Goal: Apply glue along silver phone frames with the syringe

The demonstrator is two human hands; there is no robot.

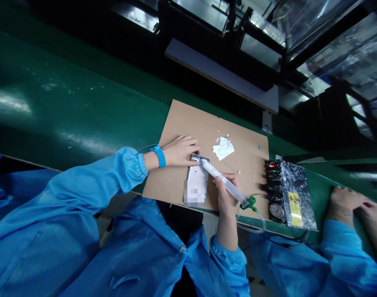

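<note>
A white phone housing (197, 175) lies on a sheet of cardboard (182, 117); its lower end is pixelated. My left hand (181, 150), with a blue strap round the wrist, holds the housing's upper left corner, thumb at the side and fingers by the top edge. In my right hand (226, 192) is a dispensing syringe (211, 170), slanted, its tip at the top of the housing. A green cap (251, 202) closes the syringe's rear end, and a clear tube leads from it.
Right of the cardboard stands a dispenser box (295, 194) with a gauge and lit displays. Crumpled white tissue (224, 148) and small scraps lie on the cardboard. Another person's hands (349, 200) rest on the green bench (92, 111) at the right. A shelf (222, 76) runs behind.
</note>
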